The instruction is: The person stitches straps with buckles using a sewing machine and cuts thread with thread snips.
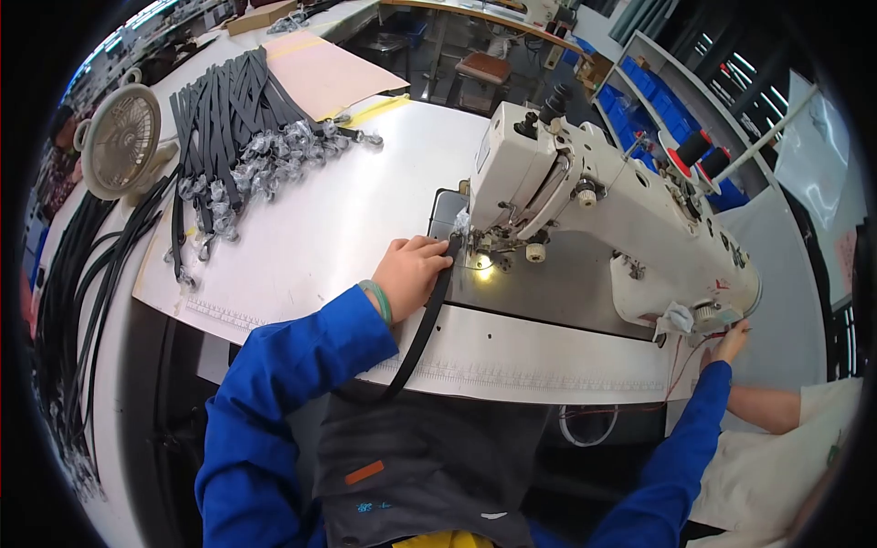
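Observation:
My left hand (413, 272), with a green band at the wrist, is closed on a black strap (427, 331) beside the needle area of a white sewing machine (585, 192). The strap's far end lies by the presser foot, next to a bit of clear plastic wrap (462, 222). From there it runs down over the table's front edge toward my lap. My right hand (728, 343) is at the machine's right end, its fingers closed against the handwheel (755, 290) and partly hidden. A small lamp lights the metal plate near the needle.
Many black straps (215, 119) with plastic-wrapped ends lie at the table's back left, beside pink sheet material (320, 73). A fan (123, 142) and more straps (78, 292) are further left. Another person's forearm (766, 408) is close behind my right arm. Thread spools (692, 151) stand behind the machine.

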A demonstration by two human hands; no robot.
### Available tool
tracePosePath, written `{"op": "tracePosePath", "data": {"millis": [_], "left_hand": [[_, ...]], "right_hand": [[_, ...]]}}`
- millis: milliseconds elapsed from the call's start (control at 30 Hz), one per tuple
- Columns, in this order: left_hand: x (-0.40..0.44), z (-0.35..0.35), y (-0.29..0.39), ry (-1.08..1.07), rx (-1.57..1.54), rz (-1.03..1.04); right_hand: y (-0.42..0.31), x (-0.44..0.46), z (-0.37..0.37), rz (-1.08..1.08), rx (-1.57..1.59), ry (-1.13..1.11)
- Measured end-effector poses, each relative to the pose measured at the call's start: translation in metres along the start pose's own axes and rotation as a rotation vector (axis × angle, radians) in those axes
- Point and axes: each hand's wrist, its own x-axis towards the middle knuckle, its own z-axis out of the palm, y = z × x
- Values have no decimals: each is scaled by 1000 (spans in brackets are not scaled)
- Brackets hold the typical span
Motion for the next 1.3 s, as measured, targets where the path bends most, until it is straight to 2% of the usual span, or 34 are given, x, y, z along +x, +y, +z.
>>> {"op": "tracePosePath", "data": {"millis": [67, 100, 200, 267, 333, 433, 500, 600, 700, 800, 833, 900, 967, 1067, 1100, 1167, 1233, 1300], "left_hand": [[-1, 0, 3, -3, 9, -1], [0, -1, 5, -15, 14, 1], [2, 3, 6, -12, -5, 17], [4, 4, 11, -1, 37, 20], [9, 6, 13, -7, 64, 31], [22, 11, 20, -25, 96, 83], [22, 15, 32, -29, 114, 40], [25, 10, 29, -21, 104, 43], [23, 10, 25, -27, 87, 68], [22, 10, 26, -44, 112, 89], [22, 10, 26, -48, 123, 90], [21, 10, 26, -46, 139, 93], [21, 13, 25, -29, 142, 92], [22, 14, 23, -17, 140, 97], [22, 14, 23, -15, 147, 99], [21, 14, 23, -21, 160, 104], [20, 15, 23, -22, 156, 104], [21, 16, 22, -11, 166, 108]], "right_hand": [[6, -10, 16, 4, 256, -145], [8, -12, 19, -1, 253, -130], [12, 17, 3, -175, -24, -192], [2, 68, -10, -462, -647, -62], [-27, 102, -12, -525, -836, -197], [-53, 140, 1, -460, -950, -361], [-63, 151, 10, -406, -1021, -470], [-58, 155, 12, -295, -831, -489], [-63, 142, 8, -275, -791, -475], [-70, 119, 9, -276, -938, -382], [-68, 110, 7, -262, -839, -322], [-36, 89, -5, -234, -641, -206], [39, 84, -28, -118, -492, -182], [58, 28, -19, -260, -513, -112], [50, 40, -14, -265, -406, -32], [9, 56, -9, -526, -454, 45], [-21, 87, -5, -637, -742, -122], [-46, 82, -1, -303, -748, -214]]}}
